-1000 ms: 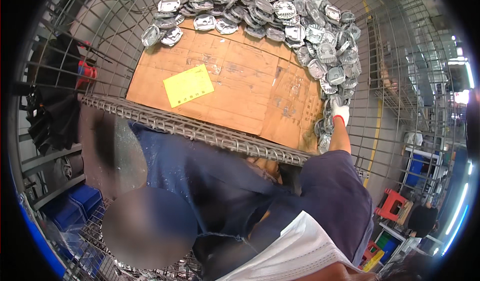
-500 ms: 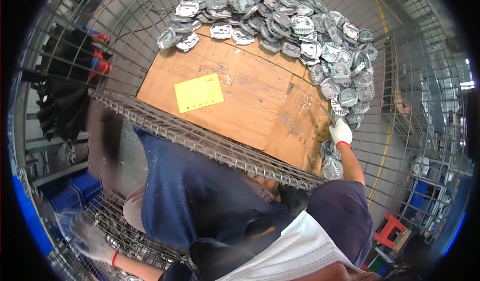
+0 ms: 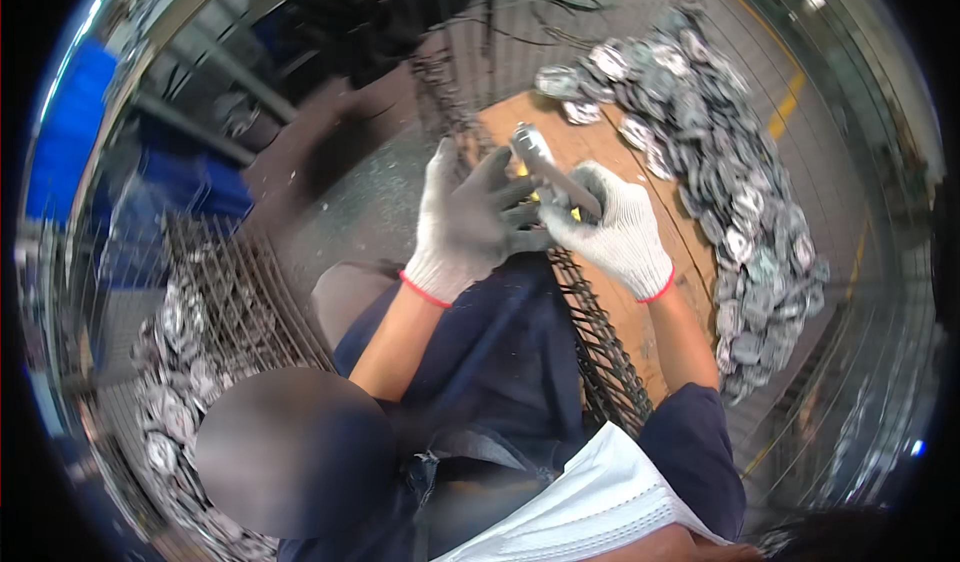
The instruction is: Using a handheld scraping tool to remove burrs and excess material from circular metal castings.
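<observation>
In front of me my right hand (image 3: 615, 224), in a white knit glove with a red cuff, is closed on a narrow grey metal piece (image 3: 560, 181). Its far end is rounded and shiny; from this side I cannot tell its exact kind. My left hand (image 3: 462, 214), gloved the same way with greyed fingers, is beside it with the fingers spread. Its fingertips come close to the metal piece, and whether they touch is unclear. Bits of a yellow sheet (image 3: 575, 214) show behind the fingers. Below lies brown cardboard (image 3: 640, 262) inside a wire cage.
Round metal castings (image 3: 745, 202) are heaped along the far and right sides of the cardboard. The wire cage edge (image 3: 600, 347) runs close to my lap. On the left stands another wire basket (image 3: 235, 292) with castings (image 3: 175, 392), near blue bins (image 3: 195, 187).
My right hand has left the castings at the right and come to the middle with the metal piece. My left hand has come up from the lower left. The view has swung left.
</observation>
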The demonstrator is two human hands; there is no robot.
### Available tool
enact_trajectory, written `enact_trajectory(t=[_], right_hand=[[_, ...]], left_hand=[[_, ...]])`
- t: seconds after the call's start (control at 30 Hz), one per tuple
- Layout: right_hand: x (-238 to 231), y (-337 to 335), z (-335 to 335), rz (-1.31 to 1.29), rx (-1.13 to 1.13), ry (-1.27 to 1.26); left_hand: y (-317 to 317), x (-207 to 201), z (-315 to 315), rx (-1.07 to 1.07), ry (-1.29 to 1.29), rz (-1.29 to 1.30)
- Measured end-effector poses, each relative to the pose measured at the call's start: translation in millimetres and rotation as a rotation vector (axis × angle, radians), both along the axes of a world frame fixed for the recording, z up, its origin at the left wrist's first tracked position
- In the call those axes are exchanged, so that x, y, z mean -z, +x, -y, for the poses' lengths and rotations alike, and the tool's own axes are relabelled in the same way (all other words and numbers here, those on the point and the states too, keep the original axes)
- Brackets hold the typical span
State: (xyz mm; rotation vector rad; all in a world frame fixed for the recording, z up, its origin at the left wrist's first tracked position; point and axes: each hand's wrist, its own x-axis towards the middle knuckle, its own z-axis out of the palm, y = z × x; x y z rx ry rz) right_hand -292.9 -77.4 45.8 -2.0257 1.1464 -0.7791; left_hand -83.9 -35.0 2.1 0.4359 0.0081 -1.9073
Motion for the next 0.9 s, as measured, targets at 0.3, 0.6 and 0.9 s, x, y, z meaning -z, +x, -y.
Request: enact_trajectory(t=[0.3,0.6,0.9], right_hand=[[-64.7,83.9,-12.6,1.35,-0.419,0.337],[-51.0,158.9,-43.5,1.429,-0.544,0.403],[-41.7,191.3,-65.4,1.263,-0.235,0.203]], left_hand=[[64.7,15.5,-24.1,-0.232,-0.408,-0.422],[84.1,15.6,-34.3,-0.38,-0.438,-0.579],[95.1,17.5,-32.3,-0.706,-0.466,-0.287]])
